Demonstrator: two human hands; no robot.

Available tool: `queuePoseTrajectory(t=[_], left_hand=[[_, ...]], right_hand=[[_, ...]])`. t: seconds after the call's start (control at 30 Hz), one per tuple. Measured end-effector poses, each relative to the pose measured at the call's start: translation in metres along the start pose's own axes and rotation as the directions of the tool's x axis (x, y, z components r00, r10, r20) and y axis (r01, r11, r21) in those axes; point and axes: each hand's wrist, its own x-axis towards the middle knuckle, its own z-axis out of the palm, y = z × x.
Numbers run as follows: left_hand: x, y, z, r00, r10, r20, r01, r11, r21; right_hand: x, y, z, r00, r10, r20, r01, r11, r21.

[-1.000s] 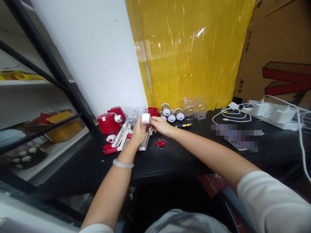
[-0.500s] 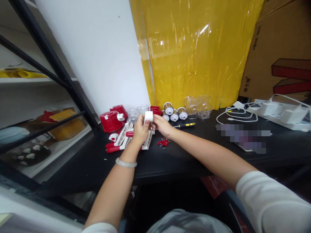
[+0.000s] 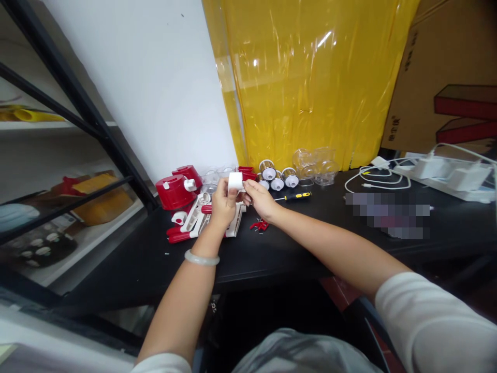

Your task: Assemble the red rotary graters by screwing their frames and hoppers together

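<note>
My left hand (image 3: 225, 203) is closed round a white cylindrical part (image 3: 235, 181), held above the black table. On its right side, my right hand (image 3: 259, 199) pinches at the part's edge; whatever small piece lies between those fingertips is too small to make out. Below and left of the hands lie white and red handle-like parts (image 3: 190, 223). Small red pieces (image 3: 259, 225) with screws rest just below my right hand. A screwdriver (image 3: 298, 196) with a yellow and black handle lies to the right. Several metallic cylinders (image 3: 277, 181) stand behind it.
Red round housings (image 3: 175, 192) sit at the back left. Clear plastic parts (image 3: 325, 168) stand by the yellow film. A white cable (image 3: 384, 184) and power strip (image 3: 458, 178) lie on the right of the black table (image 3: 272, 259). A black shelf frame (image 3: 116, 155) rises at left.
The white part has tilted slightly in my hands, showing more of its underside opening. The view has shifted a little; the things on the table lie as before.
</note>
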Motion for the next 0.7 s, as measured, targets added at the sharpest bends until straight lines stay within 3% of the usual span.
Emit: queuePoseTrajectory(t=[0.17, 0.27, 0.37, 0.53, 0.7], left_hand=[[0.002, -0.009, -0.003, 0.998, 0.017, -0.065, -0.014, 0.998, 0.054], [0.007, -0.021, -0.014, 0.979, -0.097, -0.178, 0.091, 0.995, -0.041], [0.013, -0.031, -0.025, 0.959, -0.204, -0.196, 0.184, 0.976, -0.116], [0.017, -0.025, -0.026, 0.971, -0.237, -0.02, 0.23, 0.955, -0.186], [0.012, -0.005, -0.02, 0.965, -0.205, 0.161, 0.22, 0.972, -0.081]], right_hand=[[-0.003, -0.003, -0.001, 1.0, -0.004, -0.001, 0.004, 1.0, 0.002], [0.0, -0.016, -0.011, 0.995, -0.014, -0.098, 0.018, 0.999, 0.04], [0.005, -0.031, -0.027, 0.983, -0.008, -0.183, 0.029, 0.993, 0.116], [0.004, -0.031, -0.034, 0.969, 0.15, -0.198, -0.117, 0.979, 0.169], [-0.003, -0.022, -0.022, 0.964, 0.227, -0.139, -0.189, 0.952, 0.242]])
